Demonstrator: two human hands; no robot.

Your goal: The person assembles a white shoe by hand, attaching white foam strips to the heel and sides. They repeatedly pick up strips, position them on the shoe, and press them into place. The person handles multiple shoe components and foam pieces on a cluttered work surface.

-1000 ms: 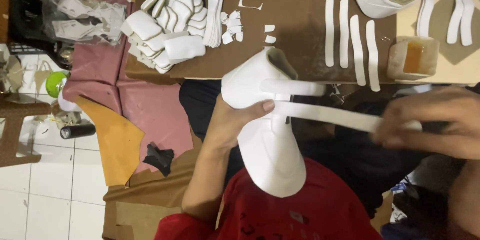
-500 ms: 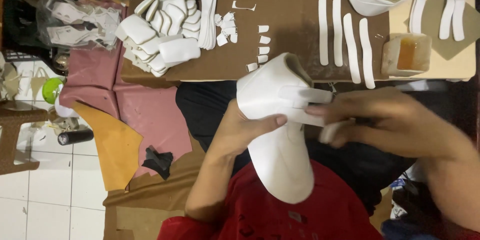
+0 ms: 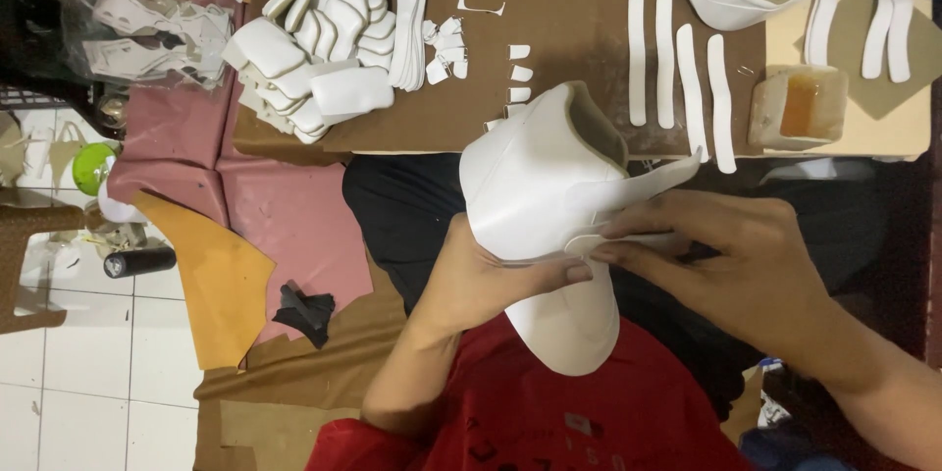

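- Since a second ago: drawn in from far out at the right, right hand (image 3: 726,270) now close against the white shoe upper (image 3: 545,206); long white strip (image 3: 638,186) no longer stretched out sideways but folded in across the upper's side, loose tip poking up toward the bench (image 3: 549,0) edge.
- Since half a second ago: right fingertips slid further onto the strip, pressing it flat along the seam; upper barely shifted, collar opening tilted a little more toward the bench.
- Judged from that: strip now being laid and smoothed onto the upper rather than held clear of it.
- Head view, hands: left hand (image 3: 481,280) closed around the underside and near side of the upper, thumb lying along the strip's lower edge; right hand closed in a pinch on the strip, fingertips meeting the left thumb.
- Head view, place: upper held above the lap, just off the bench's near edge, toe end pointing back over the red shirt (image 3: 589,412).
- Head view, containers: small translucent tub (image 3: 797,106) at the bench's right, holding an amber liquid, open on top; clear plastic bag (image 3: 147,29) at the left, stuffed with white cut pieces.
- Head view, loose on the bench: heap of white padded pieces (image 3: 314,69), row of four white strips (image 3: 677,69) beside the tub.
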